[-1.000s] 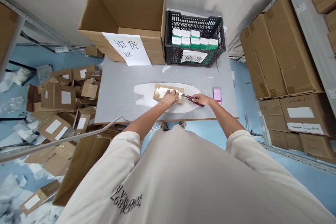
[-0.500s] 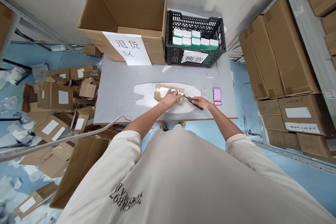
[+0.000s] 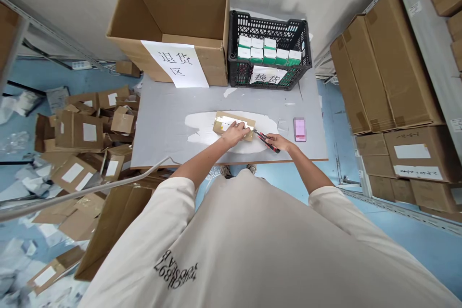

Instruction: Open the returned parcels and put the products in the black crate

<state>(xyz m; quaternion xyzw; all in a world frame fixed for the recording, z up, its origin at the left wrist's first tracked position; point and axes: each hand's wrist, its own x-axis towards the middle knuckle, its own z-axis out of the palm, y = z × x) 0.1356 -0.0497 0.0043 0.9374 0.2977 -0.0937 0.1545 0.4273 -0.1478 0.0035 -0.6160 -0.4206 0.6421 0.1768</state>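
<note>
A small cardboard box [image 3: 221, 124] with a white label lies on the worn white patch of the table. Over its near right part rests my left hand [image 3: 235, 134], fingers curled and holding it down on the tabletop. My right hand [image 3: 278, 141] is wrapped round a red-and-black utility knife [image 3: 263, 138]. The knife points left, its tip at the right end of the box close to my left fingertips. Whether the blade is in the cardboard is too small to tell.
A phone [image 3: 300, 129] lies to the right. Behind stand a large open carton [image 3: 212, 65] and a black crate [image 3: 238, 74] holding several white-and-green boxes [image 3: 270, 56]. A grey cable [image 3: 137, 179] crosses at left. Cartons [image 3: 81, 130] pile up on the left floor; shelved boxes [image 3: 411, 149] stand right.
The view has shifted slightly. The box appears turned a little clockwise under my left hand. My right hand keeps the knife at the box's right end.
</note>
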